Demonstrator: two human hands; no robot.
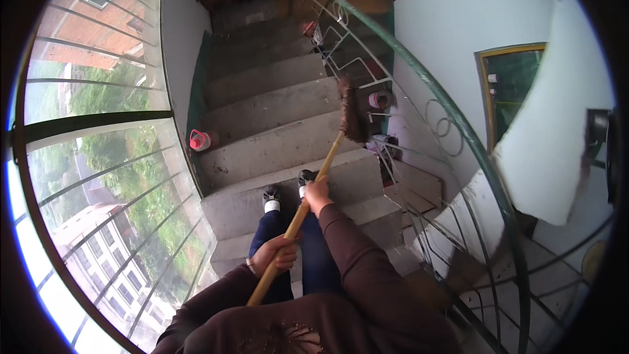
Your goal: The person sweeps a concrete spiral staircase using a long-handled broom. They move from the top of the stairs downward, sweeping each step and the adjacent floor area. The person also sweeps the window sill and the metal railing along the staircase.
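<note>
A broom with a yellow bamboo-like handle [295, 223] runs slantwise up from my waist. My left hand [276, 255] is wrapped around the lower part of the handle, close to my body. Farther along it, my right hand [317, 193] grips the same handle, just over my right shoe. The brown bristle head [353, 113] of the broom rests at the right end of the concrete steps [275, 140], beside the railing. Part of the bristles looks blurred.
A green handrail [432, 78] with thin metal balusters curves down the right side. On the left, a plastic bottle with a red top [200, 140] stands on a step by the barred window [113, 172]. Containers [378, 100] sit along the right step ends. My black shoes [271, 192] are on one step.
</note>
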